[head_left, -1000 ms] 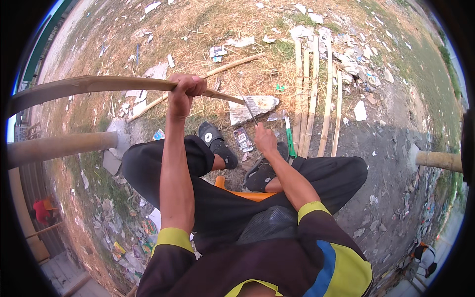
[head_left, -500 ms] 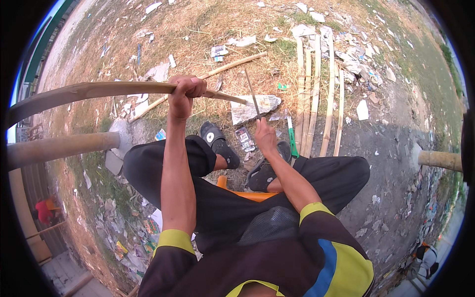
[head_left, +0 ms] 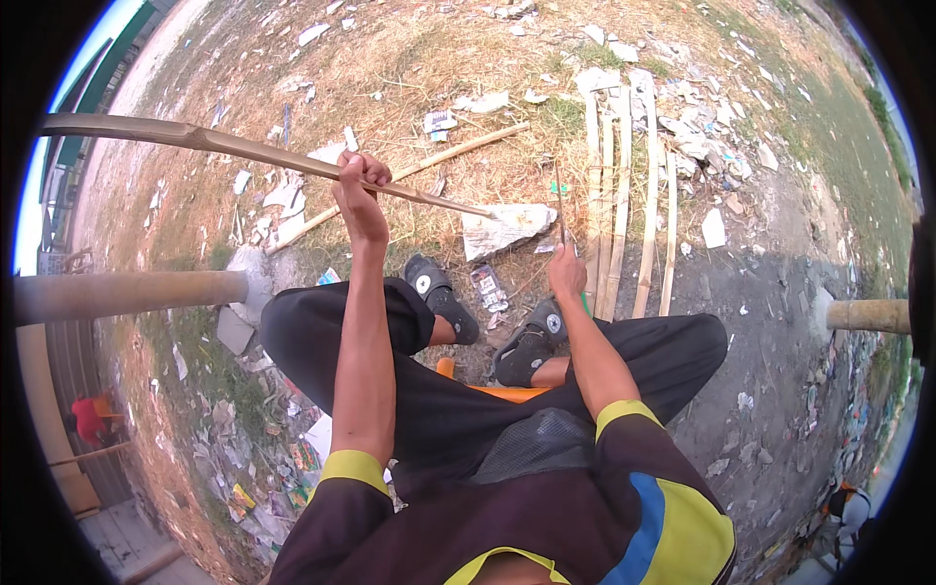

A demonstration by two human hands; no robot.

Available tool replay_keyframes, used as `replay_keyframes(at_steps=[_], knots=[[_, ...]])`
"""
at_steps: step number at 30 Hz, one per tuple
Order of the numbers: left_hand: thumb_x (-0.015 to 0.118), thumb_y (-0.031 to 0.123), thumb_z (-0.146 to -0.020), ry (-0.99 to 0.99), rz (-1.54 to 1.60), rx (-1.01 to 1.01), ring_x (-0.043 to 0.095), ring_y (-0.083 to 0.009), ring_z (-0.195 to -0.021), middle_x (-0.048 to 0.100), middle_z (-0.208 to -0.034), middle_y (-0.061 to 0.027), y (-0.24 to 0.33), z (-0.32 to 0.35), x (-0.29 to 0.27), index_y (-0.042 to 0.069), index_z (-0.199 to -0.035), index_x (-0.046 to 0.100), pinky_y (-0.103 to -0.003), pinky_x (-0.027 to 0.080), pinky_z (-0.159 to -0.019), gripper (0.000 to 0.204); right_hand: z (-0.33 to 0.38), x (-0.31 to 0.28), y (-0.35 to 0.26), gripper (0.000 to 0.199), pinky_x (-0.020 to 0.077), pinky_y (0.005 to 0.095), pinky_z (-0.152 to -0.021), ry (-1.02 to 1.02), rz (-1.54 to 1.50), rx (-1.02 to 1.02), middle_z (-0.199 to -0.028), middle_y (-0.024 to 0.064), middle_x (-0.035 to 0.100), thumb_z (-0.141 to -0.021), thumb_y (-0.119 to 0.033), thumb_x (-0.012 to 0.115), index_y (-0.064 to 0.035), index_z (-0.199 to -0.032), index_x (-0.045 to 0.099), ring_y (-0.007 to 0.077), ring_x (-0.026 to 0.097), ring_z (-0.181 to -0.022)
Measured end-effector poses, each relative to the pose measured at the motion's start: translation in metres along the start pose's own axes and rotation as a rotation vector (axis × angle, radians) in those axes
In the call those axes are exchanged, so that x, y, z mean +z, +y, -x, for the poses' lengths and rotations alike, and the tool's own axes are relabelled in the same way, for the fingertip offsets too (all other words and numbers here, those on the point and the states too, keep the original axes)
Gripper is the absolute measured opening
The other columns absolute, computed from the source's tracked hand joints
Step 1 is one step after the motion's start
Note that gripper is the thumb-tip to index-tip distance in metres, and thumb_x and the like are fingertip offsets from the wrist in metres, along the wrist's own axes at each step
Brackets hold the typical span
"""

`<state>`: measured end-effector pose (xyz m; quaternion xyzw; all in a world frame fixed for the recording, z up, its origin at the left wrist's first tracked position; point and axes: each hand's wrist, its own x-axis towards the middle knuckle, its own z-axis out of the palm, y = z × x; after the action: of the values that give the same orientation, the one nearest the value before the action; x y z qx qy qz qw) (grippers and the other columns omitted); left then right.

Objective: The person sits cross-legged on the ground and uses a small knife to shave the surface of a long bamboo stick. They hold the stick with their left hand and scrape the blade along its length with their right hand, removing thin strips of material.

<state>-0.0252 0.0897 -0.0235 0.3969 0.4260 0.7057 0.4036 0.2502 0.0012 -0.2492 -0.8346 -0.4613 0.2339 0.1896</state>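
Note:
My left hand (head_left: 363, 195) is closed around a long bamboo strip (head_left: 244, 148), which slants down from the far left. The strip's thin end lies at the top edge of a pale, rough block (head_left: 507, 232) in front of my feet. In my right hand (head_left: 566, 273), to the right of the block, is a knife (head_left: 560, 210) with a narrow dark blade pointing away from me. The blade is apart from the strip. Just under that hand shows a bit of a green-handled tool (head_left: 586, 303), mostly hidden.
Several split bamboo strips (head_left: 650, 195) lie side by side at right. A bamboo stick (head_left: 458, 149) crosses the littered grass behind the block. Thick posts stand left (head_left: 127, 297) and right (head_left: 868, 316). An orange seat (head_left: 512, 393) is under me. People are at far left (head_left: 88, 419) and lower right (head_left: 850, 509).
My right hand has moved right and toward me with the knife, away from the block. The strip's far-left end has risen, and its thin end has shifted slightly right and nearer.

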Motion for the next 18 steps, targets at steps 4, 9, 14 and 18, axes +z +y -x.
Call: replay_keyframes(at_steps=[4, 9, 14, 18], knots=[[0.049, 0.018, -0.093, -0.117, -0.296, 0.082, 0.047, -0.0158, -0.065, 0.044, -0.078, -0.0057, 0.008, 0.003, 0.021, 0.005, -0.091, 0.037, -0.030, 0.042, -0.064, 0.017, -0.029, -0.014, 0.060, 0.035, 0.0494, 0.0518, -0.075, 0.017, 0.028, 0.127, -0.093, 0.0289, 0.065, -0.095, -0.031, 0.041, -0.0041, -0.109, 0.059, 0.0429, 0.064, -0.083], [0.056, 0.013, -0.095, -0.228, -0.543, 0.025, 0.070, -0.0235, -0.086, 0.062, -0.091, -0.0156, 0.024, -0.005, 0.024, -0.001, -0.111, 0.045, -0.033, 0.056, -0.069, 0.024, -0.029, -0.011, 0.079, 0.037, 0.0465, 0.0510, -0.084, -0.109, -0.062, 0.375, -0.107, 0.0268, 0.062, -0.094, -0.031, 0.045, -0.0032, -0.114, 0.057, 0.0404, 0.060, -0.099], [0.061, 0.012, -0.092, -0.245, -0.581, 0.001, 0.070, -0.0231, -0.082, 0.065, -0.089, -0.0139, 0.032, -0.002, 0.033, -0.001, -0.105, 0.052, -0.031, 0.058, -0.067, 0.021, -0.010, 0.006, 0.086, 0.038, 0.0479, 0.0469, -0.083, 0.313, 0.409, 0.208, -0.108, 0.0232, 0.059, -0.089, -0.024, 0.053, -0.0009, -0.119, 0.052, 0.0352, 0.062, -0.095], [0.062, 0.012, -0.091, -0.243, -0.510, -0.044, 0.070, -0.0240, -0.083, 0.063, -0.090, -0.0120, 0.034, 0.009, 0.031, -0.002, -0.105, 0.053, -0.032, 0.059, -0.068, 0.021, 0.003, -0.011, 0.075, 0.036, 0.0452, 0.0457, -0.087, 0.118, 0.308, 0.146, -0.112, 0.0221, 0.054, -0.086, -0.021, 0.061, -0.0028, -0.115, 0.049, 0.0360, 0.056, -0.103]])
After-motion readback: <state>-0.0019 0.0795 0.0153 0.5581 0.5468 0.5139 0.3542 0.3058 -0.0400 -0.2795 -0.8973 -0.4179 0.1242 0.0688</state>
